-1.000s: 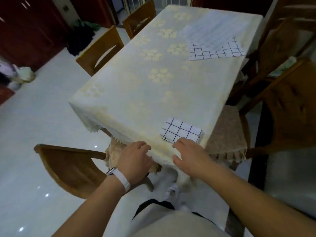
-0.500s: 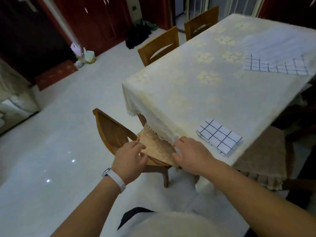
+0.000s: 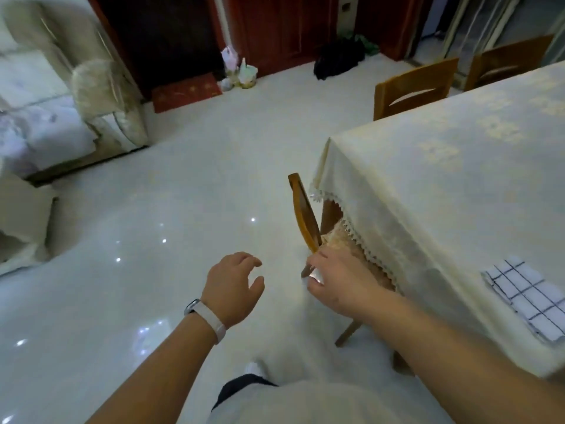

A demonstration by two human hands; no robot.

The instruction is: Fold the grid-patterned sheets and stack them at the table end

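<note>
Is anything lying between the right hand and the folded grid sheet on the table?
Nothing solid lies between them. The right hand is off the table, at the chair tucked under the tablecloth. The folded grid sheet lies alone near the table edge; only bare cloth and the table's hanging corner separate them.

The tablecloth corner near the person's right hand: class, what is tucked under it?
Under the tablecloth a wooden chair with a woven seat cushion shows. The table's legs and most of the seat are covered.

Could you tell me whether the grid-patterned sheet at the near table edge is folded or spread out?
Folded: the grid-patterned sheet is a compact rectangle with layered edges showing.
</note>
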